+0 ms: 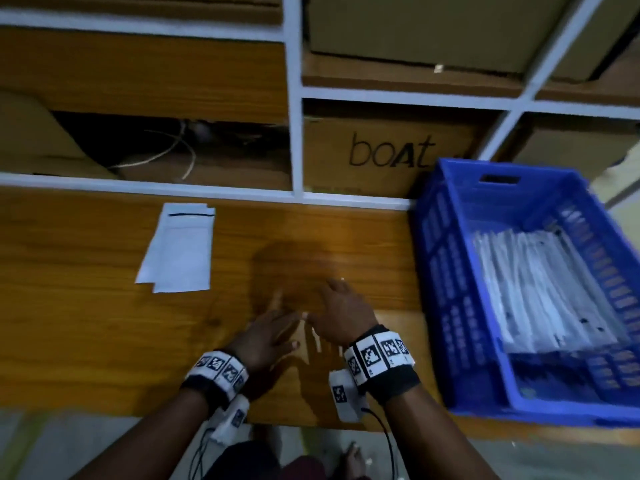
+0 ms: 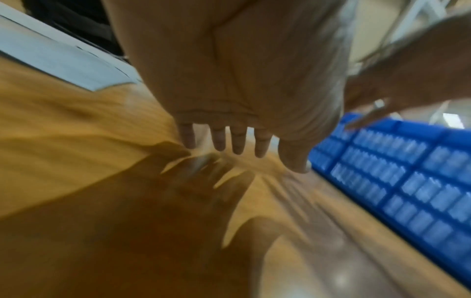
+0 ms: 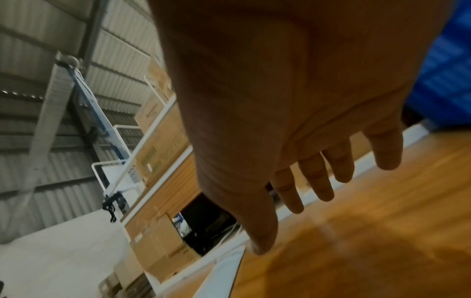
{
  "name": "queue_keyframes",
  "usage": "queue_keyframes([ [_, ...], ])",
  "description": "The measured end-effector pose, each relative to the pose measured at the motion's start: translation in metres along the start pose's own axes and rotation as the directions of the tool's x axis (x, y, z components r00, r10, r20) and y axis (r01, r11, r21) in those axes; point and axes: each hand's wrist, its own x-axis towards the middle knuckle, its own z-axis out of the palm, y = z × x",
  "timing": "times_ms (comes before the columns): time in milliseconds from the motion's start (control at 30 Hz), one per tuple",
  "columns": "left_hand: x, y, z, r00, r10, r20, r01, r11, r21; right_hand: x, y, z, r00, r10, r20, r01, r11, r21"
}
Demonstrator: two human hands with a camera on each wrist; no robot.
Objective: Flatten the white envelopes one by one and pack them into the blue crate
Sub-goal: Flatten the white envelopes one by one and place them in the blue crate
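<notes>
Both hands hang over the bare middle of the wooden table (image 1: 86, 323), side by side and nearly touching, and neither grasps anything. The left hand (image 1: 266, 337) has its fingers (image 2: 238, 141) straight and spread, palm down, casting a shadow on the wood just below; whether they touch the surface I cannot tell, since the pictures are blurred there. The right hand (image 1: 341, 310) is likewise released, its fingers (image 3: 316, 181) relaxed and slightly fanned above the tabletop. To the left of the hands and further back, near the shelf edge, lie the remaining white envelopes (image 1: 178, 249): what looks like 2 of them, overlapping, with a dark strip along the top; there may be more beneath, but that is not visible. To the right, touching the table's end, stands the blue crate (image 1: 460, 271), which holds a dense row of packed envelopes (image 1: 540, 289) standing on edge and leaning together. Judging from this, most of the work is done: the crate is well filled, and only the small pile on the table is left to be flattened and packed. The hands appear to be between envelopes, with the pile well apart from them.
</notes>
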Motion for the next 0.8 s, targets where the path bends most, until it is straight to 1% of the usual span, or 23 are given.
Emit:
queue_keyframes([
  [100,-0.003,-0.029,-0.033,0.995,-0.024,-0.092,0.024,1.000,-0.006,0.032,-0.029,0.032,0.999,0.006,0.046,-0.006,1.000,-0.013],
  [200,-0.005,-0.073,-0.067,0.980,-0.062,-0.191,0.067,0.998,0.020,0.062,-0.063,0.052,0.999,-0.025,0.048,0.025,1.000,0.003],
  [267,-0.007,-0.104,-0.092,0.949,-0.105,-0.298,0.120,0.992,0.031,0.085,-0.093,0.064,0.996,-0.069,0.048,0.069,0.998,0.011],
  [333,-0.008,-0.134,-0.118,0.911,-0.108,-0.399,0.134,0.990,0.038,0.116,-0.122,0.082,0.991,-0.126,0.045,0.128,0.991,-0.032],
  [400,-0.008,-0.163,-0.140,0.889,-0.104,-0.446,0.146,0.988,0.060,0.145,-0.152,0.098,0.989,-0.141,0.041,0.141,0.990,0.007],
  [500,-0.005,-0.199,-0.166,0.879,-0.126,-0.459,0.166,0.985,0.048,0.177,-0.199,0.119,0.990,-0.134,0.046,0.131,0.990,0.059],
  [600,-0.001,-0.221,-0.182,0.872,-0.219,-0.438,0.247,0.969,0.007,0.206,-0.238,0.145,0.993,-0.118,-0.020,0.119,0.989,0.084],
  [700,0.003,-0.235,-0.188,0.876,-0.262,-0.406,0.297,0.955,0.024,0.227,-0.260,0.162,0.998,-0.050,-0.033,0.053,0.996,0.075],
  [767,0.006,-0.242,-0.188,0.882,-0.260,-0.394,0.301,0.953,0.045,0.238,-0.264,0.170,0.995,0.002,-0.099,0.006,0.997,0.072],
  [800,0.007,-0.245,-0.188,0.884,-0.257,-0.390,0.300,0.952,0.054,0.244,-0.264,0.174,0.997,0.046,-0.064,-0.042,0.997,0.064],
])
